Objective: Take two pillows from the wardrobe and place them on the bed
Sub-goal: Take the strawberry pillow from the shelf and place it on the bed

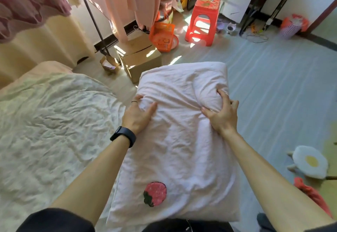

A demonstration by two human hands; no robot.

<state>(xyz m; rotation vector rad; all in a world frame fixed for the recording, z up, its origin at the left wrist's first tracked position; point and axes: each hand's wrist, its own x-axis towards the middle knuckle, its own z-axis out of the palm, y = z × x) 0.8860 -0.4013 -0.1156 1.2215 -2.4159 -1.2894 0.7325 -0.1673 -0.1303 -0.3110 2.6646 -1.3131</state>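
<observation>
Pale pink pillow clamped in both hands, left, right, beside rumpled cream bed, red stool beyond.

Both bare arms are reaching forward over the pillow. The left hand, wrist wearing a dark band, is bunching its left edge; the right hand is gripping a fold near its far right corner.

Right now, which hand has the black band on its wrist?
The left hand, gripping the pink pillow on the side nearest the bed. Its wrist carries the black band; the right hand has a bare wrist.
</observation>
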